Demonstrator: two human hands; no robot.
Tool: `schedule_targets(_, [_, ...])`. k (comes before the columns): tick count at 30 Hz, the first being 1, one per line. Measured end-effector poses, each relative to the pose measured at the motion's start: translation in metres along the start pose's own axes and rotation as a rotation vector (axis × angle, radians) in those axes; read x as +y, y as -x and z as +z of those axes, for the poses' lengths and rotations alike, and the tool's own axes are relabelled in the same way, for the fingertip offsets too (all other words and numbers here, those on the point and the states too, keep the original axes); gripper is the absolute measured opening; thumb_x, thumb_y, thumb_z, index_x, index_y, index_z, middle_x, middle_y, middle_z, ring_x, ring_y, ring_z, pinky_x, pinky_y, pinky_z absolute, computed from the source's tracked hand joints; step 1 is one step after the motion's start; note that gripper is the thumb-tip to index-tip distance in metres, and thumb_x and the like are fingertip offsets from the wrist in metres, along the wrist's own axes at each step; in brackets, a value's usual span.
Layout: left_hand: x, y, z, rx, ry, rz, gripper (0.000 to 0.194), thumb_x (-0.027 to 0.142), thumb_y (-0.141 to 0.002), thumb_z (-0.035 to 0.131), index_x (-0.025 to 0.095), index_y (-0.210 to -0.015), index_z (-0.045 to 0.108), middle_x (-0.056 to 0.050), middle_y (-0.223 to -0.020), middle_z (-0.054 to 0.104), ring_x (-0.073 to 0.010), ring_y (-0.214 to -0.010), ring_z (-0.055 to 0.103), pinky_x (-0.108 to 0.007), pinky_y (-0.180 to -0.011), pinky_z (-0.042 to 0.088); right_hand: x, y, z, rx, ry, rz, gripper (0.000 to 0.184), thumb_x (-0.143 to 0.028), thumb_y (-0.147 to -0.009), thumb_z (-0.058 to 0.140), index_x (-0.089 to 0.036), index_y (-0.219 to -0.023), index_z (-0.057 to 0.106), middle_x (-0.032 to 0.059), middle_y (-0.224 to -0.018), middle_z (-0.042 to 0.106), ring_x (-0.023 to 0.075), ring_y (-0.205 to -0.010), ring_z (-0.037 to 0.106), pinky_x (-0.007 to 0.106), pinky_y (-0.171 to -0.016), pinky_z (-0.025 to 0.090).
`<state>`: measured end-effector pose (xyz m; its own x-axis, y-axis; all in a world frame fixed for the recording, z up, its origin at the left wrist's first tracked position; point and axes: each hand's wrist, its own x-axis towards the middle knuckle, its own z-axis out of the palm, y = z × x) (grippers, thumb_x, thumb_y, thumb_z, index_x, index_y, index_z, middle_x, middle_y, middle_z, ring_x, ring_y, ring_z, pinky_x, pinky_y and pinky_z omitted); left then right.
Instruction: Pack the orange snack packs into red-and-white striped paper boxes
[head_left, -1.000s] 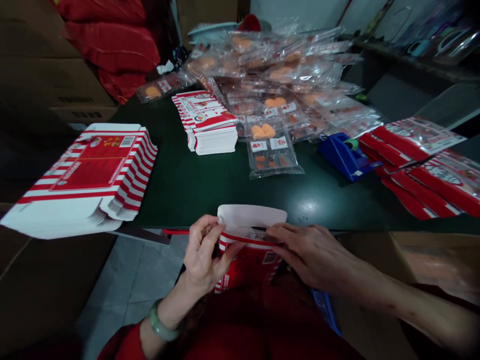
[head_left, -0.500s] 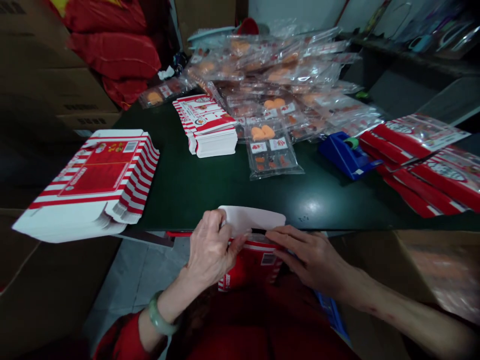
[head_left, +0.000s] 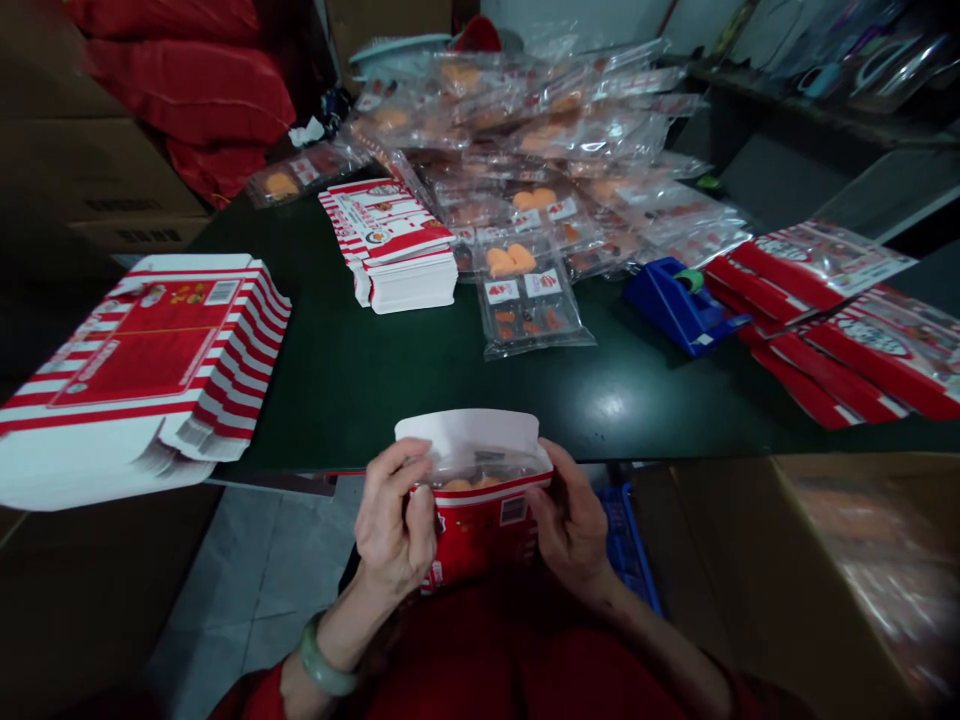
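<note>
Between my hands, at the table's front edge, is a red-and-white striped cardboard box [head_left: 480, 540] with its white top flap standing up. Inside its open mouth a clear plastic pack [head_left: 491, 475] with orange pieces shows. My left hand [head_left: 397, 515], with a green bangle at the wrist, grips the box's left side, thumb in front. The right side is held by my right hand [head_left: 570, 525], fingers behind and thumb on the front near the barcode. The lower part of the box is dark against my red clothing.
Flat striped boxes [head_left: 150, 350] are stacked at left, printed cards [head_left: 405, 240] farther back. Many clear packs [head_left: 525, 130] are heaped behind, one [head_left: 532, 310] lying nearer. A blue tape dispenser [head_left: 682, 305] and red packages [head_left: 840, 310] lie right. An open carton [head_left: 750, 560] stands below right.
My right hand has moved from over the box's mouth to its right side. The mouth now shows wider, with the pack visible inside. The whole view has shifted slightly.
</note>
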<state>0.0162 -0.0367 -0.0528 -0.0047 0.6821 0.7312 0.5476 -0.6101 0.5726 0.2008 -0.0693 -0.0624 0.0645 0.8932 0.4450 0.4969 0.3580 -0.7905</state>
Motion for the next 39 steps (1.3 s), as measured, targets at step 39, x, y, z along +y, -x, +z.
schedule_targets(39, [-0.007,-0.005,-0.009,-0.21,0.364,-0.12,0.033,0.007,-0.088,0.05,0.02,-0.116,0.061,-0.009,-0.118,0.065,-0.0195,-0.098,0.068,-0.035,-0.086,0.056,-0.003,-0.008,0.016,0.037,-0.604,0.301,0.017,-0.028,-0.09,0.052,-0.026,-0.105,0.06,0.0021,-0.097,0.067,0.0165,-0.087,0.064,0.031,-0.078,0.051])
